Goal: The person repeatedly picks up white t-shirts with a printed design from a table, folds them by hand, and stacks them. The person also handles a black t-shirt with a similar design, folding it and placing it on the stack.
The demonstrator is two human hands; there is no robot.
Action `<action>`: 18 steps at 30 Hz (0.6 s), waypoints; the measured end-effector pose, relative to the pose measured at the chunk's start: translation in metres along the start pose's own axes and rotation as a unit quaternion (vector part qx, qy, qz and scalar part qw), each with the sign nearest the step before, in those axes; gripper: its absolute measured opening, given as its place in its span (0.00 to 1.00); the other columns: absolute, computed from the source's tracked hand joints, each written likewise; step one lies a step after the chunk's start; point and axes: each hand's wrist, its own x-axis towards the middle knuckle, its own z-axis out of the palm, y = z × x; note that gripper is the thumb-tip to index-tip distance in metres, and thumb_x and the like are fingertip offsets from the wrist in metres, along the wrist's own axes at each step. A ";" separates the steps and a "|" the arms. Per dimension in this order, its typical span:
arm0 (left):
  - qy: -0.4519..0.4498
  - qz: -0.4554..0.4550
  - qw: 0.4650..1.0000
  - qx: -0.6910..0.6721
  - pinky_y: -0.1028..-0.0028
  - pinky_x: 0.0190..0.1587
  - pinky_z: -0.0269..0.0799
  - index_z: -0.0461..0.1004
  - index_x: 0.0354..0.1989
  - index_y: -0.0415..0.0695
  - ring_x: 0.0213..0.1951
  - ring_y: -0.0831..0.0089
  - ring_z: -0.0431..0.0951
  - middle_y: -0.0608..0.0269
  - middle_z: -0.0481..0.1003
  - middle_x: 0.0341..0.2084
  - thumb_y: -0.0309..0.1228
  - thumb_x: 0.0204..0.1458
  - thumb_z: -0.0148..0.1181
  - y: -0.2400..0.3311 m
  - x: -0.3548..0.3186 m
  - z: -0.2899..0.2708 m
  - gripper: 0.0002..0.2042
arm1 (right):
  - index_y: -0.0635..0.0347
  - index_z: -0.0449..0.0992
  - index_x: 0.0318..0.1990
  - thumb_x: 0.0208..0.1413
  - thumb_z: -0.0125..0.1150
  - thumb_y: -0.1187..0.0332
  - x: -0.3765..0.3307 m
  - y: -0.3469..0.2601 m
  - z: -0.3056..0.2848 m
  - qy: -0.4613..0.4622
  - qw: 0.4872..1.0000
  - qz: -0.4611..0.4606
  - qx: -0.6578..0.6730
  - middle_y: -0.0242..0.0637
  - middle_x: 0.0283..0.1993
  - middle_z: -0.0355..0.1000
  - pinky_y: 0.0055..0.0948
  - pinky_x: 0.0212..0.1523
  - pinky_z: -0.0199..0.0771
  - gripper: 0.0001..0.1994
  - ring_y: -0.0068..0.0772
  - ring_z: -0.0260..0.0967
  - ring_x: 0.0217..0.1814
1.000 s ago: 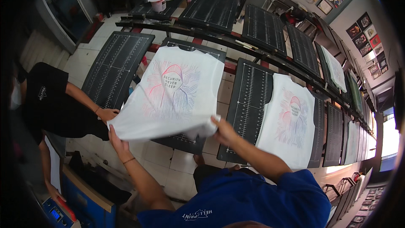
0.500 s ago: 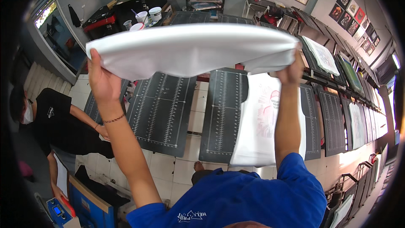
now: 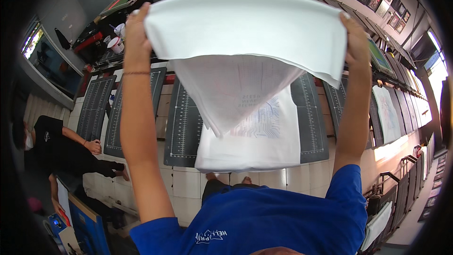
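Observation:
Between my raised hands stretches a white piece of cloth [image 3: 245, 28], its upper edge pulled wide. Its lower part tapers down to a corner above another white piece of cloth [image 3: 250, 156]. That lower piece lies on a dark board with white ruled marks [image 3: 181, 130] and bears a faint bluish print, partly covered by the held cloth. My left hand [image 3: 138, 29] is closed on the held cloth's left end, and my right hand [image 3: 357, 42] grips its right end. Faint print shows through the hanging part.
More ruled boards [image 3: 134, 113] stand in a row on both sides. A person in black [image 3: 61, 144] is at the left. Tubs [image 3: 115, 45] sit at the back left. Printed white cloth [image 3: 389, 113] lies on a board to the right.
The held cloth has opened from a narrow folded band into a broad hanging sheet, raised higher. My view has shifted, bringing the printed cloth in front of me. Both hands keep their hold.

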 end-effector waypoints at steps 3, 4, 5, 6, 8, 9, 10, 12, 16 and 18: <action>0.139 0.013 0.986 0.091 0.70 0.31 0.76 0.62 0.40 0.38 0.31 0.69 0.75 0.57 0.71 0.30 0.22 0.46 0.65 -0.079 0.001 0.049 0.17 | 0.63 0.71 0.44 0.61 0.53 0.65 0.044 0.062 -0.063 0.085 0.992 0.094 -0.019 0.37 0.39 0.74 0.29 0.45 0.74 0.11 0.29 0.72 0.39; 0.133 0.011 0.986 0.101 0.70 0.31 0.74 0.62 0.40 0.38 0.31 0.70 0.74 0.58 0.70 0.30 0.22 0.46 0.65 -0.097 0.010 0.047 0.17 | 0.64 0.71 0.44 0.61 0.53 0.65 0.054 0.080 -0.076 0.078 0.991 0.112 0.016 0.37 0.40 0.74 0.30 0.45 0.74 0.11 0.30 0.72 0.40; 0.130 0.010 0.985 0.113 0.70 0.31 0.73 0.62 0.39 0.38 0.31 0.70 0.73 0.58 0.70 0.30 0.22 0.46 0.65 -0.111 0.024 0.044 0.17 | 0.64 0.71 0.45 0.61 0.53 0.66 0.065 0.091 -0.084 0.067 0.988 0.130 0.053 0.38 0.41 0.74 0.30 0.46 0.74 0.11 0.30 0.72 0.41; 0.119 0.024 0.985 0.120 0.70 0.31 0.72 0.62 0.39 0.39 0.31 0.71 0.72 0.59 0.69 0.30 0.22 0.46 0.65 -0.118 0.032 0.052 0.17 | 0.65 0.70 0.45 0.61 0.52 0.66 0.072 0.091 -0.090 0.072 0.989 0.119 0.050 0.38 0.42 0.73 0.30 0.46 0.74 0.12 0.30 0.72 0.42; 0.099 0.056 0.981 0.155 0.72 0.32 0.69 0.63 0.38 0.40 0.31 0.72 0.70 0.62 0.68 0.30 0.24 0.46 0.66 -0.106 0.042 0.061 0.16 | 0.68 0.68 0.47 0.62 0.51 0.67 0.075 0.088 -0.088 0.077 0.990 0.102 0.055 0.40 0.43 0.72 0.31 0.47 0.74 0.12 0.30 0.72 0.43; 0.054 0.078 0.988 0.125 0.72 0.34 0.69 0.63 0.39 0.41 0.32 0.72 0.70 0.63 0.68 0.30 0.25 0.45 0.67 -0.093 0.037 0.071 0.17 | 0.67 0.69 0.45 0.62 0.50 0.67 0.073 0.076 -0.084 0.081 0.991 0.080 0.072 0.39 0.43 0.72 0.30 0.48 0.73 0.11 0.30 0.72 0.43; 0.015 0.094 0.988 0.119 0.73 0.34 0.70 0.64 0.39 0.41 0.32 0.73 0.71 0.63 0.68 0.30 0.24 0.45 0.67 -0.075 0.040 0.072 0.17 | 0.67 0.70 0.45 0.62 0.50 0.67 0.068 0.064 -0.085 0.051 0.996 0.049 0.061 0.39 0.43 0.73 0.29 0.47 0.73 0.11 0.30 0.72 0.42; 0.002 0.119 0.979 0.166 0.74 0.35 0.71 0.64 0.45 0.39 0.33 0.72 0.72 0.60 0.70 0.33 0.25 0.47 0.65 -0.040 -0.004 0.100 0.19 | 0.66 0.71 0.44 0.62 0.50 0.67 0.047 0.029 -0.090 0.023 0.999 -0.001 0.043 0.38 0.42 0.73 0.28 0.47 0.72 0.11 0.29 0.71 0.42; -0.032 0.075 0.977 0.196 0.74 0.39 0.72 0.63 0.51 0.37 0.36 0.73 0.74 0.59 0.70 0.37 0.29 0.52 0.60 -0.002 -0.125 0.083 0.20 | 0.67 0.69 0.47 0.62 0.49 0.67 -0.054 0.012 -0.101 0.010 1.000 0.012 -0.016 0.38 0.43 0.72 0.29 0.48 0.70 0.12 0.28 0.70 0.45; 0.036 0.003 0.974 0.224 0.75 0.42 0.71 0.63 0.50 0.39 0.40 0.74 0.72 0.61 0.68 0.40 0.25 0.51 0.58 -0.017 -0.178 0.047 0.18 | 0.67 0.68 0.49 0.61 0.50 0.68 -0.115 0.037 -0.105 0.065 0.994 0.054 -0.073 0.39 0.44 0.71 0.29 0.46 0.70 0.13 0.27 0.69 0.45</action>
